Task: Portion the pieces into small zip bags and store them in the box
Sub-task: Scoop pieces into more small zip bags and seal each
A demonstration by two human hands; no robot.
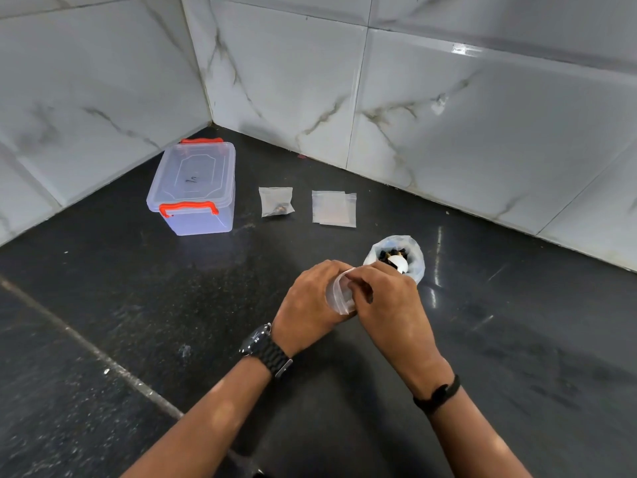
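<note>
Black counter (103, 288): lidded box (193, 188) at 10 o'clock; left hand (310, 301) and right hand (389, 298) both pinching one small zip bag (339, 294).

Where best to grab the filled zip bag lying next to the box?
Pinch the filled zip bag by its flat upper edge, coming from above. The dark pieces bulge at its near end, so the top strip looks thin and empty, with free counter all around it.

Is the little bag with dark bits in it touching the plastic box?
Apart. The head view shows the filled zip bag lying right of the box, with a plain strip of dark counter between them.
</note>
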